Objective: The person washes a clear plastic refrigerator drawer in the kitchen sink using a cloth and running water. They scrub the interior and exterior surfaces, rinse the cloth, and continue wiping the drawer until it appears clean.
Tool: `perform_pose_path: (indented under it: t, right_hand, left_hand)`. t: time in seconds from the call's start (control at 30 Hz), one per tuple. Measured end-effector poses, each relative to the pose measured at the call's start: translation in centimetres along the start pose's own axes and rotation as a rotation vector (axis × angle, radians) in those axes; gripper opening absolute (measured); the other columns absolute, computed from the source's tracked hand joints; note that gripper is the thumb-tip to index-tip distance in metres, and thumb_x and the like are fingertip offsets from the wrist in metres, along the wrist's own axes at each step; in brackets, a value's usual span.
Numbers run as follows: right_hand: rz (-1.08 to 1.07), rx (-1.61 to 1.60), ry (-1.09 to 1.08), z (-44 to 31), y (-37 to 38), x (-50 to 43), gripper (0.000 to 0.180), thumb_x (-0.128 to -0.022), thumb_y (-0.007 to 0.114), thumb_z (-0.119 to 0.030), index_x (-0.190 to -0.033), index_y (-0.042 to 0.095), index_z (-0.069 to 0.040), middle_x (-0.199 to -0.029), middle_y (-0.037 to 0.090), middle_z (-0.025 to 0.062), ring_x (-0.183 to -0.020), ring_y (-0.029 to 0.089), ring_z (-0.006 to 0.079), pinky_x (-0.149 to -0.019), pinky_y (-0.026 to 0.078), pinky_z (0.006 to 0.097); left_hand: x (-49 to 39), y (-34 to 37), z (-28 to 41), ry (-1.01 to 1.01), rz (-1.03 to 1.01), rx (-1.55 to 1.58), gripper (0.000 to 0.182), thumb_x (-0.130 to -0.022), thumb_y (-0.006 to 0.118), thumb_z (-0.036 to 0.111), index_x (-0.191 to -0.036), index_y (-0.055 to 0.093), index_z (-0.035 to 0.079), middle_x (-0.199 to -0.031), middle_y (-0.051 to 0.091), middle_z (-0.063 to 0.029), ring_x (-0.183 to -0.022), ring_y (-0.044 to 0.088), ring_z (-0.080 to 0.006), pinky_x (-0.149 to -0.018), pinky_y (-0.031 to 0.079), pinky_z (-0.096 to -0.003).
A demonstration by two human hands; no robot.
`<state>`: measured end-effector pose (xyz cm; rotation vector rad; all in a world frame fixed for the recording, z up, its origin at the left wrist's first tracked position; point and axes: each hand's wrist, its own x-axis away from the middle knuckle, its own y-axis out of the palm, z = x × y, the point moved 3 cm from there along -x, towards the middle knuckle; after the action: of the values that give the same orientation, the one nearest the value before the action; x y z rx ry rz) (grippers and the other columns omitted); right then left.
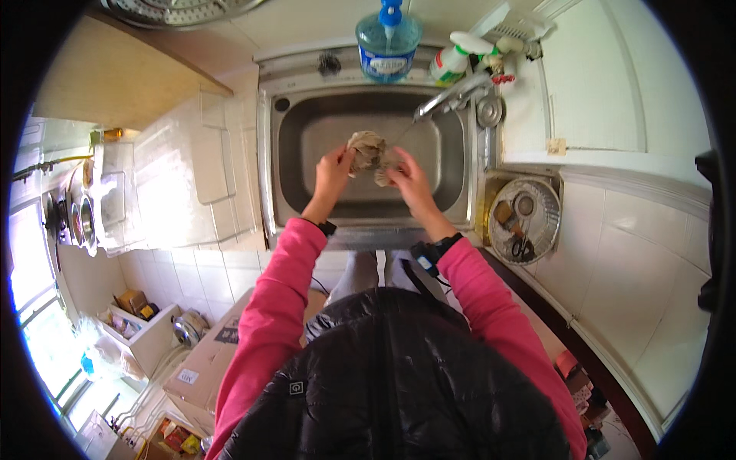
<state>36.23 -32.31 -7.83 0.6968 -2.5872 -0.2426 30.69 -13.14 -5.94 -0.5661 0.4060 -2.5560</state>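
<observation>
Over a stainless steel sink (322,198), both my hands grip a crumpled beige-brown cloth (366,150). Most of the bunched cloth hangs from the fingers of my left hand (332,177). A smaller bunch of it sits in my right hand (409,179), whose fingers are a little blurred. Just above and to the right, the metal faucet (451,96) points into the basin, and a thin stream of water seems to run from its spout towards the cloth. A dark patch shows in the cloth's middle; whether it is a stain or a fold I cannot tell.
Behind the sink stand a pump bottle of blue liquid (386,49) and a white spray bottle (450,62). A round plastic basket (549,201) with scissors (522,249) and several small items is at the right. A cardboard box (198,368) lies behind me on the left.
</observation>
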Motion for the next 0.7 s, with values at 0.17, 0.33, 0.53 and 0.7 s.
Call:
perform_pose_path:
  t: [0.17,0.33,0.53,0.7]
  right_hand:
    - [0.367,0.414,-0.039,-4.1,-3.4,-3.2,0.046,-0.089,0.064,-0.025,-0.125,0.054,0.003,-0.107,0.061,0.0087,-0.095,0.058,0.0167,-0.087,0.044,0.0308]
    - [0.149,0.17,0.341,-4.0,-4.1,-4.7,0.044,-0.088,0.065,-0.037,-0.112,0.061,-0.001,-0.101,0.063,0.0046,-0.089,0.057,0.0144,-0.076,0.041,0.0246]
    - [0.335,0.216,0.221,-2.2,-6.1,-6.4,0.032,-0.091,0.061,-0.036,-0.105,0.061,-0.008,-0.089,0.062,0.0009,-0.084,0.06,0.012,-0.074,0.042,0.0284]
    - [0.37,-0.011,0.244,-3.1,-6.7,-6.6,0.023,-0.094,0.056,-0.031,-0.101,0.055,-0.009,-0.084,0.065,0.0044,-0.086,0.064,0.0153,-0.071,0.043,0.0255]
  left_hand:
    - [-0.8,4.6,2.7,-0.331,-0.151,0.588,0.035,-0.099,0.05,0.033,-0.113,0.062,0.004,-0.091,0.066,-0.0033,-0.073,0.063,-0.0118,-0.066,0.05,-0.0254]
    - [-1.5,7.7,4.7,-0.394,-0.208,0.624,0.039,-0.1,0.046,0.035,-0.119,0.058,0.003,-0.097,0.065,-0.0021,-0.073,0.064,-0.0107,-0.066,0.047,-0.0245]
    - [-2.8,7.9,2.8,-0.319,-0.036,0.525,0.036,-0.099,0.048,0.031,-0.114,0.061,0.0,-0.097,0.064,-0.0036,-0.08,0.064,-0.0119,-0.065,0.047,-0.0232]
    - [-3.8,7.7,-0.3,-0.2,0.228,0.49,0.036,-0.098,0.049,0.028,-0.101,0.065,-0.005,-0.085,0.064,-0.0064,-0.077,0.059,-0.0135,-0.069,0.045,-0.0288]
